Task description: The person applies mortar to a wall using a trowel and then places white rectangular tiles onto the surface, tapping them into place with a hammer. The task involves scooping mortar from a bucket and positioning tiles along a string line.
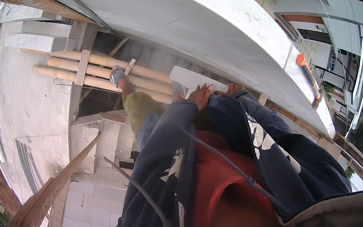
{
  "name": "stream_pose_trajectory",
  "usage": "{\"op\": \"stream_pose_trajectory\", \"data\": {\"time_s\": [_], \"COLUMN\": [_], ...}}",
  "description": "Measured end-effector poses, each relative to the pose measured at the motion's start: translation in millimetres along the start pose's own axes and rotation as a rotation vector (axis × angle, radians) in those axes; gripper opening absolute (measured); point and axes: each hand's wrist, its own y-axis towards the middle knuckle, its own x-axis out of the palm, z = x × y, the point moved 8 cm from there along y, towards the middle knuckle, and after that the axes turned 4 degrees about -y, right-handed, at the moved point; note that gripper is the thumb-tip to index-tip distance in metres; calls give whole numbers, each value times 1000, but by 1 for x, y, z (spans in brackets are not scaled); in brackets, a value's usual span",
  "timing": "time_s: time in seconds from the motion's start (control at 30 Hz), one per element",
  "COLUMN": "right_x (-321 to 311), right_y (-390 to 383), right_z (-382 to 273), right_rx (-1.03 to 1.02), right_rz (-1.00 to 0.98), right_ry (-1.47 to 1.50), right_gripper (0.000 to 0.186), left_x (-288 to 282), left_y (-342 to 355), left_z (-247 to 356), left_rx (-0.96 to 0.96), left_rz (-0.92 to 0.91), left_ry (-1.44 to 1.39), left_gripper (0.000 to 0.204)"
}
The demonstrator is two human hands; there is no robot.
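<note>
A pale flat board (187, 76) lies at the centre, beside the base of a long white wall (228, 17). My left hand (199, 96) is on the board's near part, fingers spread and lying along it. My right hand (232, 90) is just to its right, touching the near end, fingers apart and slightly bent, partly hidden by the dark sleeve. My sandalled foot (117, 76) rests on several wooden poles (67, 73) over a dark gap, left of the board.
An orange-and-black handled tool (308, 76) rests on the wall top at right. Wooden planks (50, 195) slant at lower left over pale blockwork (84, 223). A white ledge (31, 115) runs along the left. Building fronts and wires fill the far right.
</note>
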Motion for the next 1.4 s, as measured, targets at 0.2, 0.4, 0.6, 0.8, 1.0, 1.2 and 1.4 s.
{"op": "stream_pose_trajectory", "data": {"time_s": [0.2, 0.4, 0.6, 0.8, 1.0, 1.2, 1.4], "right_x": [-3, -49, -101, -118, -164, -183, -252], "right_y": [-95, -187, -240, -271, -352, -372, -435], "right_z": [12, 24, -1, -9, 33, 56, 63], "right_rx": [-214, -189, -298, -272, -320, -401, -454], "right_rz": [392, 212, 410, 357, 336, 396, 244], "right_ry": [-145, 34, 57, 2, -48, -70, -24], "right_gripper": [59, 60, 80, 76, 83, 89, 90], "left_x": [-40, -6, 3, -60, -81, -125, -100], "left_y": [8, -26, -36, -37, -43, -37, -45], "left_z": [-92, -99, -34, -92, -115, -89, -44], "left_rx": [-141, -420, 146, 456, 631, 1150, 950], "left_rz": [686, 730, 736, 889, 931, 604, 550], "left_ry": [81, -1946, -2055, -2148, -2122, -2186, -2109], "left_gripper": [71, 85, 84, 81, 79, 78, 79]}}
